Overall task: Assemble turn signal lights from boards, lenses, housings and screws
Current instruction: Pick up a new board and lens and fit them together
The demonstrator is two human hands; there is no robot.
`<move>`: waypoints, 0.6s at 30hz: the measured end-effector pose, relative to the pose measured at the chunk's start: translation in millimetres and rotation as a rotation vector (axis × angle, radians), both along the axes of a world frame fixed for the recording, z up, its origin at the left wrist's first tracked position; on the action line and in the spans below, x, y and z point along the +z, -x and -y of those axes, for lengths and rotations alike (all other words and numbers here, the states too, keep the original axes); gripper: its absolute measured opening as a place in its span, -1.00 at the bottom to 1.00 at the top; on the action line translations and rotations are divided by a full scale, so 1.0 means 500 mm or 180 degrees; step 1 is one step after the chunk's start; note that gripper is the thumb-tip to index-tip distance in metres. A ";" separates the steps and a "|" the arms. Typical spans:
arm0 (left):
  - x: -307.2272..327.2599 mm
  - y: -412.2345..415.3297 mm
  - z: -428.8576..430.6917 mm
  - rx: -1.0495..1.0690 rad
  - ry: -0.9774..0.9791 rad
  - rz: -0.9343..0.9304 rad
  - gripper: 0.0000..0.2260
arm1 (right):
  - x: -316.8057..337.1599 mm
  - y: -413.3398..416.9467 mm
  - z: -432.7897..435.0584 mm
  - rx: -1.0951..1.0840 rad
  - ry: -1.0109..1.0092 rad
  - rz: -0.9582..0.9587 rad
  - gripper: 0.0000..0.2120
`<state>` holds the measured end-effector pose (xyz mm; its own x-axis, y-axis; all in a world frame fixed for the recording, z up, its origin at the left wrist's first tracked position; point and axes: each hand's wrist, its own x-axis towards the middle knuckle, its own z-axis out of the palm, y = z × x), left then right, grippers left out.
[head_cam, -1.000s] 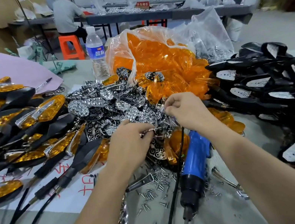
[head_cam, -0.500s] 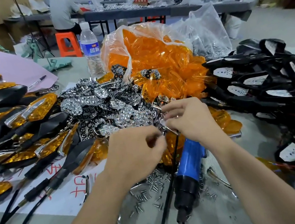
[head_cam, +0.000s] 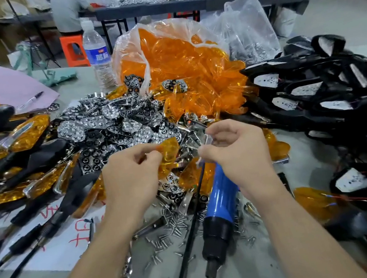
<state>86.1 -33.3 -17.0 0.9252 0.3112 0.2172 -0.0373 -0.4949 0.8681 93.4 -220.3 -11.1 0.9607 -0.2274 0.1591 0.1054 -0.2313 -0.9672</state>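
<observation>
So both hands are up over the blue screwdriver (head_cam: 221, 195), which lies on the table with its tip pointing back at the camera. The left hand (head_cam: 133, 178), up and left of the screwdriver, pinches an orange lens (head_cam: 168, 149) between thumb and fingers. The right hand (head_cam: 237, 151), right over the screwdriver's far end, has its fingers curled and pinches a small pale piece (head_cam: 207, 140), too blurry to say what it is. Lens and piece are near each other but apart afaict. Loose screws (head_cam: 168, 226) lie scattered just left of the screwdriver. Beyond it there's a heap of shiny reflectors (head_cam: 114, 126), and further back a clear bag (head_cam: 180, 66) stuffed with orange lenses. Black housings (head_cam: 316, 97) are piled well right of the screwdriver, finished lights (head_cam: 15, 140) well left of it
</observation>
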 end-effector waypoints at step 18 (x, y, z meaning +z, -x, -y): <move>-0.022 0.053 0.081 -0.0448 -0.0505 0.1396 -0.78 | -0.006 0.025 -0.042 0.0028 -0.1371 -0.0119 -0.84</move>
<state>59.4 -74.1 -27.9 0.7666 0.1210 0.6306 -0.4588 -0.5838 0.6698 81.2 -199.1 -14.2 0.9662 -0.2572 0.0164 0.0686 0.1951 -0.9784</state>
